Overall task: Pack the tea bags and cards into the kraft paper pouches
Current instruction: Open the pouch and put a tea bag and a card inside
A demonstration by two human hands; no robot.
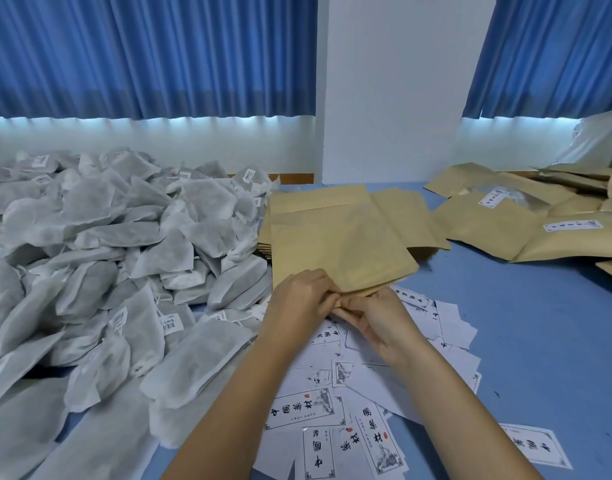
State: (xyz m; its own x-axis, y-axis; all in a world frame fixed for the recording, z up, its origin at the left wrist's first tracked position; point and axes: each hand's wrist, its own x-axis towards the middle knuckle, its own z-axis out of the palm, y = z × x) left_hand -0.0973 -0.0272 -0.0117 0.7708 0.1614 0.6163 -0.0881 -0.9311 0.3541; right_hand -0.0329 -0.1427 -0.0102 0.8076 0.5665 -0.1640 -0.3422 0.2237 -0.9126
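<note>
Pinching the near edge of the kraft paper pouch [339,237], both hands meet just below the centre of the frame. The left hand [299,301] has its fingers [327,289] curled over that edge from the left, and the right hand [384,323] grips the same edge between thumb and bent fingers from the right, so the two hands touch. This pouch lies flat on top of a stack of pouches [266,247] in the middle of the blue desk [526,341], its far end pointing toward the white wall [391,81]. Whether its mouth is parted yet cannot be told, since the hands cover it.

A broad heap of grey-white tea bags [124,254] fills the left half of the frame, its edge touching the stack. White cards [304,412] printed with black characters lie scattered under and below the forearms, at lower centre. More pouches [488,223], some showing white labels, lie loosely overlapped at the upper right. Blue curtains [141,53] hang across the top on both sides of the wall
</note>
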